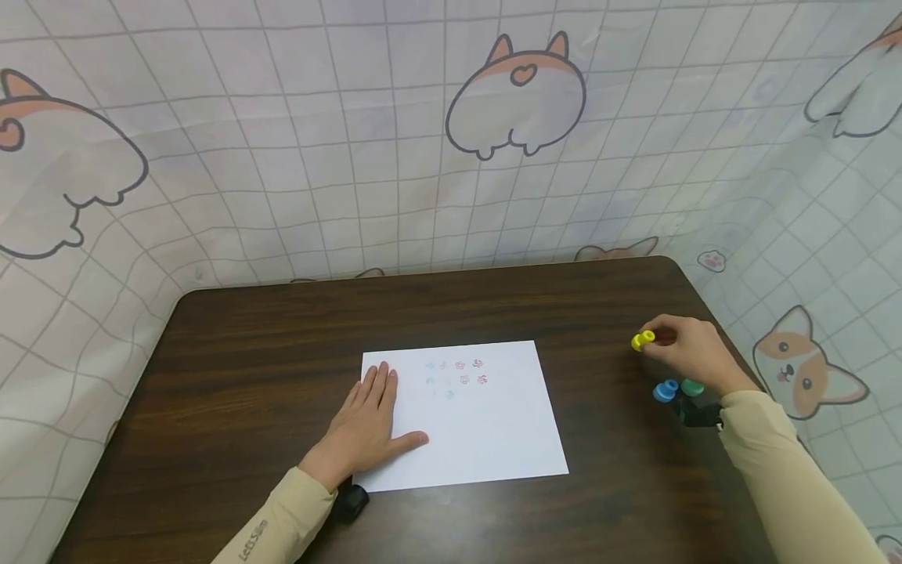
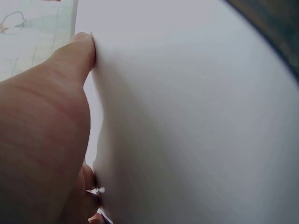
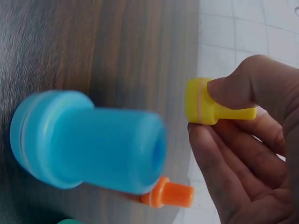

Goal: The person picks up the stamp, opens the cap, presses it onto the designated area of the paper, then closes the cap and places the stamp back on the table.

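My left hand lies flat on the left part of a white sheet of paper, fingers straight and thumb spread. Small flower-like prints in red, pink and pale blue sit in rows on the upper part of the sheet. Off to the right, my right hand pinches a yellow stamp between thumb and fingers, above the table. Close by on the table stand a blue stamp, an orange stamp and a green stamp. In the head view the orange one is hidden.
The dark brown wooden table has its right edge near my right hand. A pale grid-patterned cloth with corgi drawings hangs behind it and at both sides. Black wrist-worn devices sit under both forearms.
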### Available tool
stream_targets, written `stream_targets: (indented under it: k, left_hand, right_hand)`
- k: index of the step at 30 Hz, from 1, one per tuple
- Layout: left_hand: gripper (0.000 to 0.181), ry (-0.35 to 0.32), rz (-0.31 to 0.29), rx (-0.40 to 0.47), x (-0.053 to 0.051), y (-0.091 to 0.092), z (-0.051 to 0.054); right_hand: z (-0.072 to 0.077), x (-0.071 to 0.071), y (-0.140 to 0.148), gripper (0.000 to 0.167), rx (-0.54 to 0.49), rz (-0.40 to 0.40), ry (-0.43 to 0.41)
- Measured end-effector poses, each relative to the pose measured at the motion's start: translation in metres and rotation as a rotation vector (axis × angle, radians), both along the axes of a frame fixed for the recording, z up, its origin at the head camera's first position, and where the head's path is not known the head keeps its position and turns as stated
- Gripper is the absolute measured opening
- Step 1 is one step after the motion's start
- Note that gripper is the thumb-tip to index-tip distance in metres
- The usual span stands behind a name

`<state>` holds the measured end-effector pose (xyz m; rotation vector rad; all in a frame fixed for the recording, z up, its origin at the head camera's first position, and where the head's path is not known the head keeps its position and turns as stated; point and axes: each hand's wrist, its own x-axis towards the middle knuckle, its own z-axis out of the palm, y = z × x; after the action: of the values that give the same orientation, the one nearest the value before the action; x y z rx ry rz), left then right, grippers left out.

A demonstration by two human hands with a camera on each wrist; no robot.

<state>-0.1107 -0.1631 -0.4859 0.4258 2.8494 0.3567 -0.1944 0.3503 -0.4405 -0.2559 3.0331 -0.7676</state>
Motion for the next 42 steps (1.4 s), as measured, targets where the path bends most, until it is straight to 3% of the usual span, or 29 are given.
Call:
stream_targets:
  k: [6,15,24,33,42]
  left_hand:
    - [0.116,-0.007,0.003,-0.007,0.0,0.0,0.0]
    - [0.116,-0.002,0.006,-0.013,-0.001,0.001,0.003]
    - [0.117,-0.012,0.009,-0.011,-0.002,0.0,0.002]
    - [0.116,-0.017,0.009,-0.012,-0.002,0.001,0.003]
    - [0.116,-0.016,0.01,-0.013,-0.002,0.001,0.003]
  right_hand:
    - [0.005,0.007,-0.008,0.021,-0.048,0.003,0.024]
    - [0.016,0.016,-0.02,0.034,-0.117,0.011,0.053]
    - [0.017,0.023,-0.031,0.029,-0.284,0.003,0.065]
    - [0.018,0.03,-0.041,0.032,-0.486,0.048,0.065]
    - [0.019,0.035,-0.058,0.032,-0.602,0.027,0.054]
